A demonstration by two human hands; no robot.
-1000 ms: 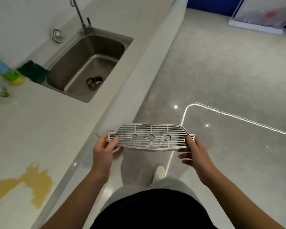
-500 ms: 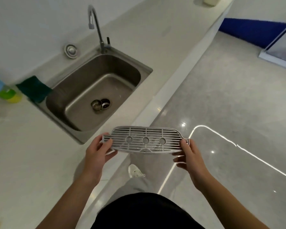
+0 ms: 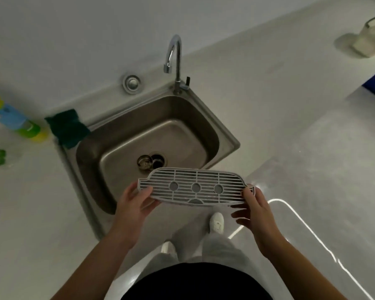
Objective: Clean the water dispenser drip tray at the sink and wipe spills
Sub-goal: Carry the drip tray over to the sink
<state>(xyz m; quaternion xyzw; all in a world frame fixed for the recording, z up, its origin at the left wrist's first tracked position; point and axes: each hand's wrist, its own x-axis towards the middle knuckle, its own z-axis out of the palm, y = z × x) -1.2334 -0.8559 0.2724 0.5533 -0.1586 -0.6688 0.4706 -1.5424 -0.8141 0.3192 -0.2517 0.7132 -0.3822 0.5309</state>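
Tray: drip tray (image 3: 195, 187), a grey slotted grate with three round holes, is held level in the air above the near edge of the sink (image 3: 223, 118), partly over the basin and partly over the counter's front edge; a level carry likely keeps any residue from tipping off before the basin.
Left hand: left hand (image 3: 132, 204) pinches the tray's left tab, thumb on top and fingers underneath, so the slats stay uncovered.
Right hand: right hand (image 3: 253, 208) pinches the right tab with the thumb above, the other fingers spread loosely below; gripping both ends steadies a long, thin piece.
Basin: steel, looks dry, with the drain (image 3: 158, 162) open and its strainer (image 3: 144, 163) lying just beside the opening.
Faucet: faucet (image 3: 174, 59) stands at the sink's far edge, spout arching over the basin; no water runs.
Sponge: green sponge (image 3: 67, 131) rests on the sink's left corner, within reach for scrubbing.
Bottle: detergent bottle (image 3: 15, 121) lies on the countertop (image 3: 258, 94) near its left edge, beyond the sponge.
Stage: judged early; tray not yet rinsed.
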